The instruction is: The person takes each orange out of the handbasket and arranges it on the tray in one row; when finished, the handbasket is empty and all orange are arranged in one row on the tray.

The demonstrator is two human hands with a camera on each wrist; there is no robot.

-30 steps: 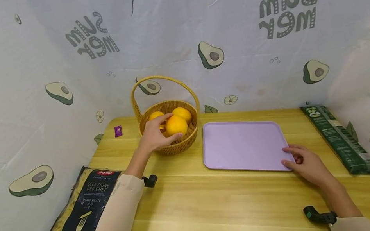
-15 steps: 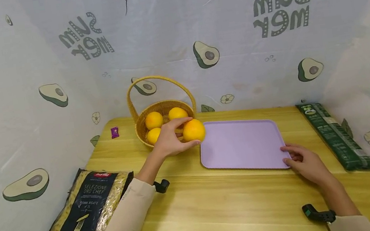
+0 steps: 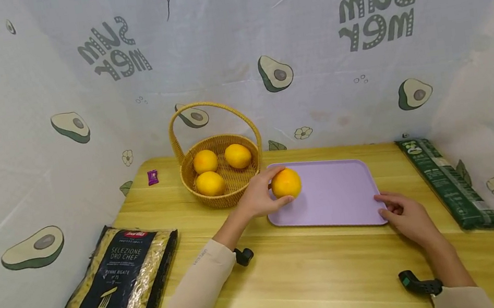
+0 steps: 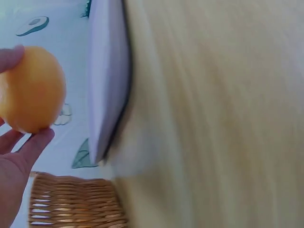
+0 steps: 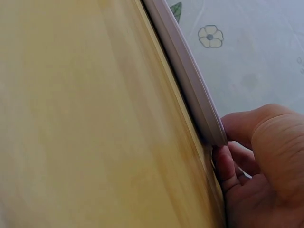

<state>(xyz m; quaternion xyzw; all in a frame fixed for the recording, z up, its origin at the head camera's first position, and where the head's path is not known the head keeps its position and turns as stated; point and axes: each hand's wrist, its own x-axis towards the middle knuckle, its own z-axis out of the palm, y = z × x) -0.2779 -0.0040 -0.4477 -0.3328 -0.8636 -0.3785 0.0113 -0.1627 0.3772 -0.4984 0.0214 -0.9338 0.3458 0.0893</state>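
Observation:
My left hand (image 3: 258, 195) grips an orange (image 3: 286, 183) between thumb and fingers, over the left end of a lilac tray (image 3: 328, 195). The left wrist view shows this orange (image 4: 33, 90) held apart from the tray (image 4: 107, 71). At the tray's front right corner, my right hand (image 3: 410, 219) pinches the rim. Close up in the right wrist view, the thumb and fingers of that hand (image 5: 266, 161) lie on either side of the tray edge (image 5: 194, 90). Left of the tray stands a wicker basket (image 3: 236, 180) with a tall handle, holding three oranges (image 3: 238, 156).
On the wooden table (image 3: 312, 281), a bag of penne pasta (image 3: 110, 294) lies at the front left. A small purple wrapped sweet (image 3: 153, 177) is at the back left. A long green packet (image 3: 452, 183) lies along the right side. Printed sheeting (image 3: 317, 112) hangs behind.
My left hand has lifted an orange out of the basket and carried it right, over the tray. My right hand has stayed at the tray corner.

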